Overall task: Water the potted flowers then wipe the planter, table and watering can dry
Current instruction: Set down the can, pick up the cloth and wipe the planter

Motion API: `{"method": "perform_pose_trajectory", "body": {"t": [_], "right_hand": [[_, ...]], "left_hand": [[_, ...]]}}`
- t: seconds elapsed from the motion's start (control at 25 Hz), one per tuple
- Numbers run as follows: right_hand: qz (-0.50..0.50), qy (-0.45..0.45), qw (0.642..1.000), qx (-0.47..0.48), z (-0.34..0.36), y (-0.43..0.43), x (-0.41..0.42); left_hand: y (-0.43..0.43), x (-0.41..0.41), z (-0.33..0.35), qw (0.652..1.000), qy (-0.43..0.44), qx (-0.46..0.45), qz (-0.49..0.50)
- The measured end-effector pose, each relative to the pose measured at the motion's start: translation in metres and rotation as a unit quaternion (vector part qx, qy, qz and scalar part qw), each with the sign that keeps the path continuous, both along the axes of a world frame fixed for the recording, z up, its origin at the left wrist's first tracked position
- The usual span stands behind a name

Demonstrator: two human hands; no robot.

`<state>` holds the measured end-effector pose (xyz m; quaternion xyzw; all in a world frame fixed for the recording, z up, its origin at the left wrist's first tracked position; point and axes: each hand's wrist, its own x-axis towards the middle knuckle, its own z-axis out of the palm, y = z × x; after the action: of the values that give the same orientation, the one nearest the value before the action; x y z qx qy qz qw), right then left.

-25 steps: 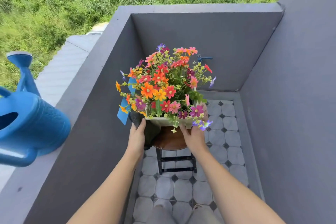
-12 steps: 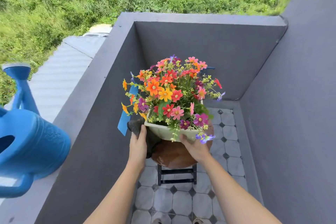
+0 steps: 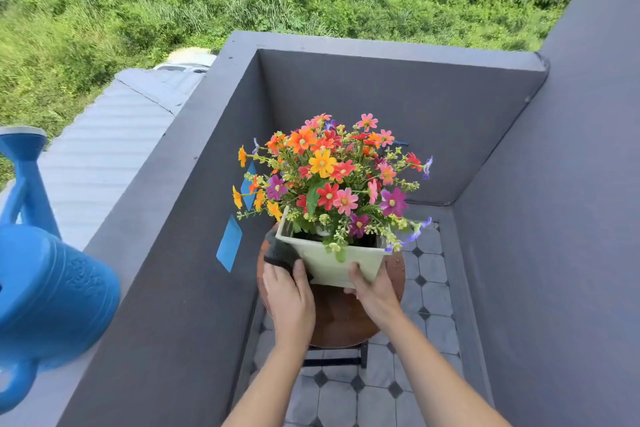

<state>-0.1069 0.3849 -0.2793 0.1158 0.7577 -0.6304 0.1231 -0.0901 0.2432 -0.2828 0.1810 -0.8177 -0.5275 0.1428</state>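
Both hands grip the planter (image 3: 337,262): left hand (image 3: 289,300) presses a dark cloth (image 3: 278,253) to its left wall, right hand (image 3: 372,289) cups the front-right corner. Since a second ago it's tilted up off the round table (image 3: 341,319). Likely wiping planter sides, then tabletop. Watering can (image 3: 45,284) sits on the ledge, far left.

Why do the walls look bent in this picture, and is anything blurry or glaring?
Head view: wide-angle lens bows the grey parapet wall and stretches the blue watering can at the left edge, where it looks slightly soft. Bright daylight; flowers and cream planter are sharp, as are the left hand with the dark cloth and the right hand. No strong glare.
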Motion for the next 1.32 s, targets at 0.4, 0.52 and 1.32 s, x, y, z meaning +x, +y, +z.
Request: {"method": "perform_pose_trajectory", "body": {"t": [0.4, 0.52, 1.32], "right_hand": [[0.010, -0.040, 0.996, -0.075, 0.006, 0.003, -0.013], [0.007, -0.038, 0.997, -0.072, 0.012, 0.002, -0.017], [-0.003, 0.059, 0.994, -0.092, 0.108, -0.009, -0.032]], "left_hand": [[0.010, -0.007, -0.001, 0.988, 0.031, -0.149, 0.034], [0.013, -0.011, -0.008, 0.953, 0.099, -0.286, -0.023], [-0.003, -0.038, 0.104, 0.935, 0.197, -0.291, 0.040]]}}
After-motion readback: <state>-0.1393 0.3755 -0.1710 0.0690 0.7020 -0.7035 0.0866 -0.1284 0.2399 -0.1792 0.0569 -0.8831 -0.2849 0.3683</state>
